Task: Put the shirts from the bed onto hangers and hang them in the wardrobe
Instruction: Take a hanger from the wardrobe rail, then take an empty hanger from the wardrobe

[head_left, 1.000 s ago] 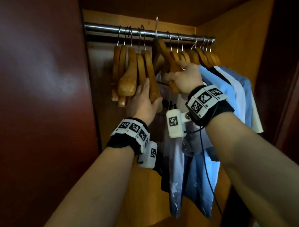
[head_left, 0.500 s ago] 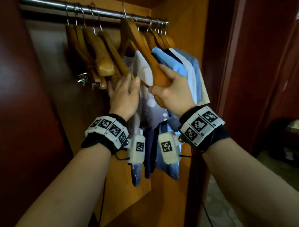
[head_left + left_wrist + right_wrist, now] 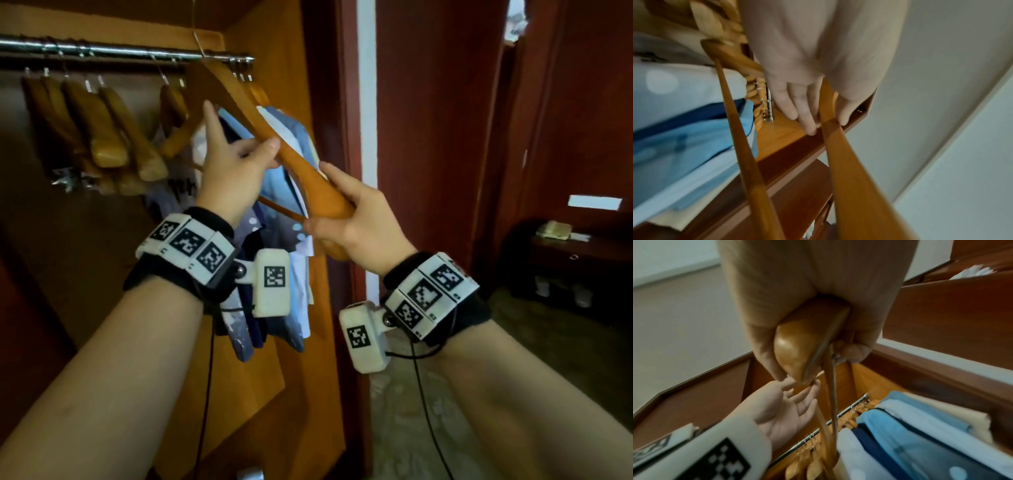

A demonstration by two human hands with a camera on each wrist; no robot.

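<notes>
Two hands meet on one smooth, glossy wooden hanger [image 3: 274, 144]: the right hand [image 3: 356, 226] is wrapped round its broad rounded end, while the left hand [image 3: 233, 168] has straight fingers along the arm and its thumb pressed on top. The hanger's long axis slants from that lower-right end up and left to its thin wire hook, near the chrome rail [image 3: 120, 51] in the wardrobe [image 3: 270, 61]. Blue and white shirts [image 3: 291, 137] hang just behind it, bare wooden hangers [image 3: 102, 133] farther left.
</notes>
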